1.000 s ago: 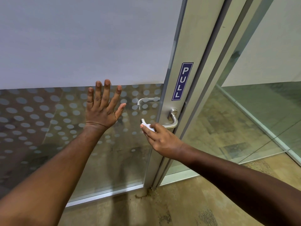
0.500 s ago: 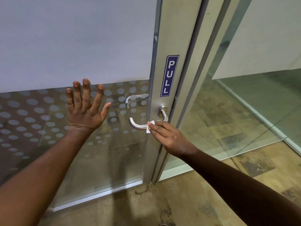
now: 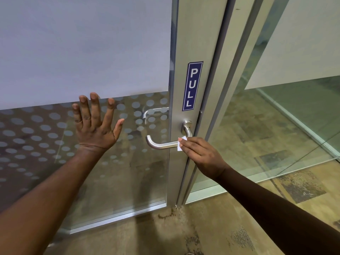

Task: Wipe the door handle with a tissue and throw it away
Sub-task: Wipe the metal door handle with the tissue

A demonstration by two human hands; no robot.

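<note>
A: Tissue [image 3: 181, 143], where is it?
B: Pinched in the right hand [image 3: 200, 155], pressed on the handle [image 3: 161, 144] near its pivot. Left hand [image 3: 95, 129] is spread flat on the glass [image 3: 46, 144].
A: Handling?
B: Likely light, soft, tearable; smooth metal looks slippery, so wrap it round the bar.

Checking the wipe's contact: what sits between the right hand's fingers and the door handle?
In the head view, a small white tissue lies between the right hand and the door handle.

A blue sign [image 3: 192, 86] reading "PULL" in white letters stands on the door frame [image 3: 200, 34].
</note>
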